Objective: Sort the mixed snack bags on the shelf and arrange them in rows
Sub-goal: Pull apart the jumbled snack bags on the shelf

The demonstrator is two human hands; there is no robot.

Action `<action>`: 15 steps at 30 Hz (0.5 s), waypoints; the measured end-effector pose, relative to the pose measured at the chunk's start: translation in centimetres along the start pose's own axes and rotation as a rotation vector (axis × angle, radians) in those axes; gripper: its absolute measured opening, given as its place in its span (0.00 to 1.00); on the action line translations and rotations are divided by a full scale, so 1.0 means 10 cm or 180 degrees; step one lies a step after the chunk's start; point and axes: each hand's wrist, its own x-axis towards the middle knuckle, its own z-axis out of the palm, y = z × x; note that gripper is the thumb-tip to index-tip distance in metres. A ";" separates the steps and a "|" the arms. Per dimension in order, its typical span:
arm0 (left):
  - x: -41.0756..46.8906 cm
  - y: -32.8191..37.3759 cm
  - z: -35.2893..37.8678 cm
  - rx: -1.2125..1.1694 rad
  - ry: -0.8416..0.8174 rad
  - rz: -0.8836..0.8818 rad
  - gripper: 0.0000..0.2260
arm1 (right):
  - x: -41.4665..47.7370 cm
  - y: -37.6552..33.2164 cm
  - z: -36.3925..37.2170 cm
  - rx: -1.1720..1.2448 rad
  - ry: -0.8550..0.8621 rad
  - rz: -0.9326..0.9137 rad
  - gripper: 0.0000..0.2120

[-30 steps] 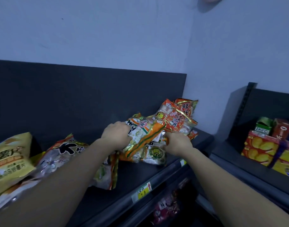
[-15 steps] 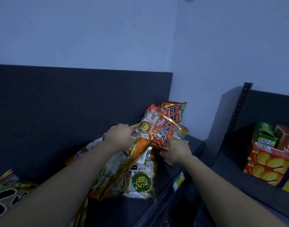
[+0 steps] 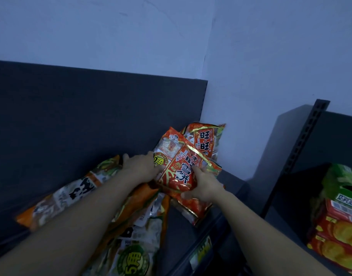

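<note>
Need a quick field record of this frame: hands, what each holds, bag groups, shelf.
left hand: resting on the bags where orange-green meets red, grip unclear
right hand: fingers closed on the front red bag
red bags: three or more, piled in the shelf's right corner, rear red bag leaning against the wall
orange-green bags: lying overlapped, left of the red
shelf: dark, bare patch in front
rows: none formed yet

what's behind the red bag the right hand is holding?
Behind the red bag in the right hand: another red bag upright in the shelf corner. Its lower part is covered.
</note>
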 end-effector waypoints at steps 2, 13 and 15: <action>0.14 0.08 0.00 -0.0485 -0.0102 -0.0163 0.33 | 0.14 0.12 -0.08 0.0029 -0.0035 -0.0159 0.50; 0.45 0.79 -0.16 -0.3021 0.0765 0.0186 0.23 | 0.66 0.67 -0.32 0.0702 0.1008 -0.0591 0.62; 0.48 0.89 -0.17 -0.3204 0.0941 0.0382 0.24 | 0.68 0.70 -0.36 0.0431 0.1424 -0.0430 0.61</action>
